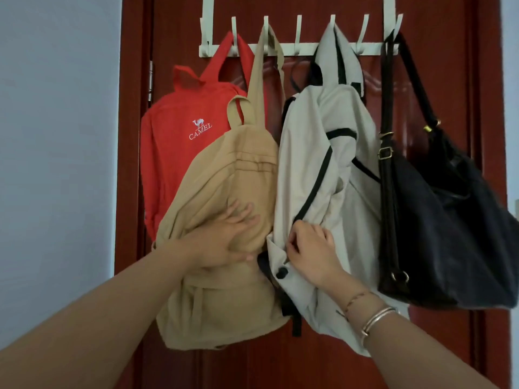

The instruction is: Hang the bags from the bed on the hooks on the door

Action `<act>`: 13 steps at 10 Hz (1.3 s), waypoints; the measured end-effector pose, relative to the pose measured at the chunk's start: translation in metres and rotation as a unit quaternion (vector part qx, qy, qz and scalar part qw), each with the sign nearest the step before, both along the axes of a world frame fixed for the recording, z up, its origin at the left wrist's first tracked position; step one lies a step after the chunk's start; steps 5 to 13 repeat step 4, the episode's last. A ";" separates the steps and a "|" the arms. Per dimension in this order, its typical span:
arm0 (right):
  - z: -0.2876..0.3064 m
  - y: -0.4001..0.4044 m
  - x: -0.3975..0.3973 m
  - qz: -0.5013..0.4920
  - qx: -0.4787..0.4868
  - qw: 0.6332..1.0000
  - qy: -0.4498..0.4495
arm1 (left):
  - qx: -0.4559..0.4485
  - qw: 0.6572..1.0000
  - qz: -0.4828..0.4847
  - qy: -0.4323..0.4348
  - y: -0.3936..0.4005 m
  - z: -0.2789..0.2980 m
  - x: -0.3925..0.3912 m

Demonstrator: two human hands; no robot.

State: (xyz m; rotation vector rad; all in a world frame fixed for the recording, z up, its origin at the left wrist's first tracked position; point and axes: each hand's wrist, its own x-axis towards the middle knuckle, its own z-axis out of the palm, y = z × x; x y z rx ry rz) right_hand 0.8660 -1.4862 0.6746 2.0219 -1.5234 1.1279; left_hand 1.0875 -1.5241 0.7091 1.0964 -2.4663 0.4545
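Several bags hang from a white over-door hook rack (303, 49) on the dark red door (449, 66). From left to right they are a red bag (174, 147) marked CAMEL, a tan backpack (224, 276), a pale grey backpack (331, 153) with black trim, and a black handbag (449, 228). My left hand (224, 242) lies flat on the front of the tan backpack, fingers spread. My right hand (311, 248) pinches the fabric of the pale grey backpack near its lower left edge. Bracelets circle my right wrist.
A pale blue-grey wall (56, 164) runs left of the door frame. Two rack hooks (298, 29) between the hung bags carry nothing. The bags overlap each other and cover most of the door's upper half.
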 end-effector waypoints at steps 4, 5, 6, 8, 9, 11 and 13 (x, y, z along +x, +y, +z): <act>-0.007 0.068 -0.002 0.008 -0.080 0.994 -0.068 | -0.059 0.994 -0.023 0.086 0.053 -0.020 0.001; -0.007 0.068 -0.002 0.008 -0.080 0.994 -0.068 | -0.059 0.994 -0.023 0.086 0.053 -0.020 0.001; -0.007 0.068 -0.002 0.008 -0.080 0.994 -0.068 | -0.059 0.994 -0.023 0.086 0.053 -0.020 0.001; -0.007 0.068 -0.002 0.008 -0.080 0.994 -0.068 | -0.059 0.994 -0.023 0.086 0.053 -0.020 0.001; -0.007 0.068 -0.002 0.008 -0.080 0.994 -0.068 | -0.059 0.994 -0.023 0.086 0.053 -0.020 0.001; -0.007 0.068 -0.002 0.008 -0.080 0.994 -0.068 | -0.059 0.994 -0.023 0.086 0.053 -0.020 0.001; -0.007 0.068 -0.002 0.008 -0.080 0.994 -0.068 | -0.059 0.994 -0.023 0.086 0.053 -0.020 0.001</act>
